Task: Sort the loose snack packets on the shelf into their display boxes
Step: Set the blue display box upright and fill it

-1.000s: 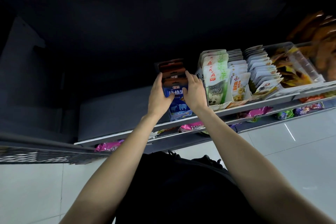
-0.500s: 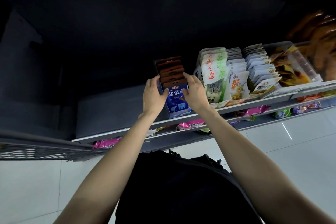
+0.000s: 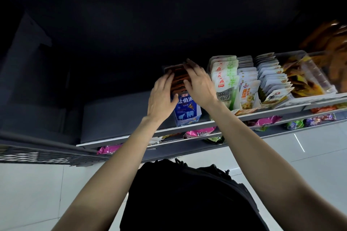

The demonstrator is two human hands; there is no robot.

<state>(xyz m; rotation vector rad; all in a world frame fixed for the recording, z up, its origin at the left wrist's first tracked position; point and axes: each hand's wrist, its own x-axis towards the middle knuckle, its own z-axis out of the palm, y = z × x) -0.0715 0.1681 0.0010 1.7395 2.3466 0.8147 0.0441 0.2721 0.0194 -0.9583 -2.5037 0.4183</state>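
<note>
Both hands up at the blue display box (image 3: 186, 111) on the shelf (image 3: 210, 124). Left hand (image 3: 162, 93) and right hand (image 3: 200, 85) lie w/ fingers straight, flat on the orange-brown packets (image 3: 178, 77) inside, gripping nothing; prob. squaring the row so it sits level. 2 or more loose pink packets (image 3: 199, 133) wait 1 shelf below.

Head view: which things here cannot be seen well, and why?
- Brown packets in the blue display box: both hands cover most.
- Orange packets, far right: blurred, cut by the frame edge.
- Lower-shelf packets: mostly hidden under the shelf edge.
</note>
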